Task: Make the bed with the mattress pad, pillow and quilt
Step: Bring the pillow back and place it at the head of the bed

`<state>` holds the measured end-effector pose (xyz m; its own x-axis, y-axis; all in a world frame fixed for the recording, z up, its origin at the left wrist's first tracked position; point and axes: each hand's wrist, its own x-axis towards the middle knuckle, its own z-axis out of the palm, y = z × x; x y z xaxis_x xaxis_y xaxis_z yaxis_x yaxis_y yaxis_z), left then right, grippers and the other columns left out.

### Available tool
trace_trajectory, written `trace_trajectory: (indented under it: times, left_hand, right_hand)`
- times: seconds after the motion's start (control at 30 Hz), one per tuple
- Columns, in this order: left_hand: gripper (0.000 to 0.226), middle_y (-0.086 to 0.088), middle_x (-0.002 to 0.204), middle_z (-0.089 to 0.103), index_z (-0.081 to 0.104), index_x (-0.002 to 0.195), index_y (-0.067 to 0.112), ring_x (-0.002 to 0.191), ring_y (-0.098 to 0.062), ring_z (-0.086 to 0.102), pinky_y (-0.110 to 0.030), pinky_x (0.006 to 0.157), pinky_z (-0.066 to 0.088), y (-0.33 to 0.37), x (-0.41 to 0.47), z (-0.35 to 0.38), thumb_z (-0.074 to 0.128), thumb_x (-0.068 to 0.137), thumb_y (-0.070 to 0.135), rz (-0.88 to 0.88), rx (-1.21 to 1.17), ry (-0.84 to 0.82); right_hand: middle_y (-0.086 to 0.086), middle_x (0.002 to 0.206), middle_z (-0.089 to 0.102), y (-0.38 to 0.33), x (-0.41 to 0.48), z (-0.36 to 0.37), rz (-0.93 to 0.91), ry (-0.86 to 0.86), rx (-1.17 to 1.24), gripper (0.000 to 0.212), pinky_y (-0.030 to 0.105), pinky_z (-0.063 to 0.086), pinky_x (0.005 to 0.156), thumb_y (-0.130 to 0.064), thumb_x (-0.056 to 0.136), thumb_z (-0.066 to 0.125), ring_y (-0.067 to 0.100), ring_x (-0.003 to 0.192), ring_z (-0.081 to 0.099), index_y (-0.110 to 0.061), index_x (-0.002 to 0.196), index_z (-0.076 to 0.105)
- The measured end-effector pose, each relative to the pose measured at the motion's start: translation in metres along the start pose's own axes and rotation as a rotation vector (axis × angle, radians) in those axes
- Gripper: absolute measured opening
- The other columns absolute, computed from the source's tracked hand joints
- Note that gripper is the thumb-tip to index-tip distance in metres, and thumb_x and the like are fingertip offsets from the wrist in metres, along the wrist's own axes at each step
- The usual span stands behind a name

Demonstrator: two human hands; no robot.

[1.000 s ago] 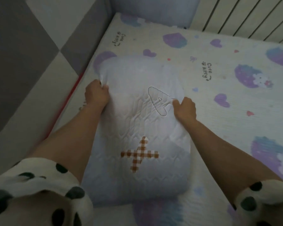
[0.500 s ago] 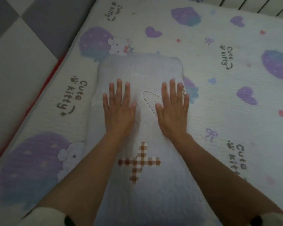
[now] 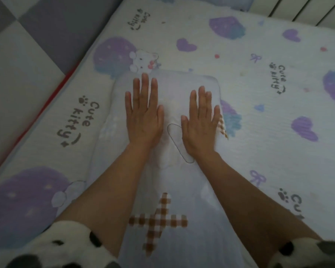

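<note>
A white quilted pillow [image 3: 168, 190] with a brown checked cross lies lengthwise on the mattress pad [image 3: 259, 117], which is pale with purple hearts, kittens and "Cute kitty" lettering. My left hand [image 3: 143, 113] lies flat on the pillow's far end, fingers straight and spread. My right hand [image 3: 199, 122] lies flat beside it, near the pillow's right edge, where a small checked tag sticks out. Both palms press on the fabric. No quilt is in view.
A grey and white checked padded wall [image 3: 27, 55] runs along the bed's left side, with a red strip [image 3: 52, 101] at the mattress edge. White vertical slats [image 3: 306, 12] stand at the far right behind the bed.
One second ago both hands gripped the pillow's sides; now they lie flat on top. Since half a second ago they have slid further up the pillow, the left more than the right.
</note>
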<state>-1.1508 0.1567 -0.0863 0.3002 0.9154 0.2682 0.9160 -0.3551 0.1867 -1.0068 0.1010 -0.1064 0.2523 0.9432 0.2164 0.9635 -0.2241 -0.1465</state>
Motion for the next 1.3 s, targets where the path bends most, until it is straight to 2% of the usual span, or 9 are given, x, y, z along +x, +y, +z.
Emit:
trace_trajectory:
  times: [0.17,0.23,0.43,0.57,0.67,0.93,1.1,1.2,1.3]
  left_hand:
    - [0.06,-0.003,0.16,-0.016,-0.008,0.152,0.021,0.147,-0.023,-0.014,-0.04,0.118,-0.006,-0.024,-0.009,0.045,0.017,0.102,0.042,0.041,0.05,-0.627]
    - [0.06,-0.004,0.16,-0.012,-0.004,0.153,0.02,0.147,-0.025,-0.012,-0.042,0.117,-0.006,-0.017,-0.004,0.028,0.021,0.102,0.04,0.024,0.007,-0.549]
    - [0.059,-0.004,0.159,-0.009,0.004,0.153,0.013,0.148,-0.026,-0.006,-0.042,0.12,-0.003,0.007,-0.056,-0.035,0.025,0.1,0.028,-0.026,-0.081,0.02]
    - [0.059,-0.003,0.159,-0.013,0.013,0.153,0.015,0.148,-0.028,0.004,-0.053,0.115,0.02,-0.005,-0.173,0.013,0.014,0.1,0.041,0.103,-0.028,-0.337]
    - [0.06,-0.006,0.16,0.007,0.019,0.152,0.016,0.147,-0.026,0.008,-0.046,0.117,0.009,-0.015,-0.18,0.028,0.02,0.097,0.042,0.115,0.011,-0.412]
    - [0.059,-0.011,0.16,0.004,0.011,0.152,0.008,0.148,-0.028,0.002,-0.042,0.12,-0.001,0.005,-0.204,-0.047,0.021,0.099,0.032,-0.104,-0.078,-0.184]
    - [0.064,-0.006,0.157,0.019,0.032,0.147,0.015,0.14,-0.029,0.033,-0.04,0.115,0.01,-0.011,-0.266,-0.015,0.004,0.099,0.046,0.033,-0.026,-0.542]
    - [0.057,-0.009,0.151,0.036,0.039,0.144,0.012,0.14,-0.027,0.033,-0.04,0.114,0.014,-0.01,-0.239,-0.027,0.015,0.1,0.039,-0.031,-0.105,-0.414]
    - [0.054,-0.017,0.153,0.03,0.031,0.147,0.007,0.142,-0.033,0.026,-0.046,0.115,0.016,-0.024,-0.214,-0.036,0.034,0.098,0.028,-0.26,-0.154,-0.259]
  right_hand:
    - [0.0,0.16,-0.012,0.019,0.003,0.046,-0.094,-0.554,0.021,0.059,0.046,-0.009,0.116,-0.044,0.102,0.015,0.02,0.148,-0.01,-0.022,0.152,-0.006]
    - [0.003,0.161,-0.004,0.014,0.007,0.026,-0.075,-0.492,0.065,0.059,0.048,-0.001,0.118,-0.042,0.102,0.021,0.022,0.148,-0.003,-0.019,0.153,0.003]
    - [0.007,0.16,0.004,-0.013,-0.044,-0.045,0.03,0.082,0.29,0.057,0.044,0.001,0.119,-0.035,0.1,0.021,0.023,0.149,0.001,-0.015,0.152,0.015]
    - [0.002,0.16,-0.008,-0.007,-0.141,0.004,-0.136,-0.31,0.092,0.061,0.054,0.012,0.116,-0.043,0.098,0.023,0.024,0.148,-0.002,-0.023,0.153,0.005]
    - [0.0,0.161,-0.001,0.004,-0.144,0.017,-0.124,-0.447,0.059,0.063,0.05,0.004,0.117,-0.049,0.096,0.016,0.023,0.148,0.0,-0.023,0.153,0.009]
    - [0.007,0.161,-0.001,-0.02,-0.17,-0.061,0.083,-0.132,0.238,0.058,0.045,0.0,0.119,-0.037,0.099,0.02,0.023,0.149,-0.004,-0.017,0.153,0.011]
    - [0.003,0.161,0.005,-0.003,-0.246,-0.01,-0.104,-0.472,0.077,0.06,0.051,0.012,0.115,-0.048,0.097,0.025,0.025,0.148,0.009,-0.025,0.152,0.017]
    - [0.004,0.158,0.022,-0.002,-0.215,-0.027,-0.037,-0.405,0.174,0.055,0.049,0.018,0.114,-0.045,0.097,0.024,0.025,0.145,0.02,-0.024,0.147,0.031]
    - [0.007,0.158,0.018,0.012,-0.183,-0.04,0.202,-0.266,0.261,0.056,0.048,0.015,0.113,-0.041,0.096,0.03,0.023,0.145,0.016,-0.023,0.149,0.027]
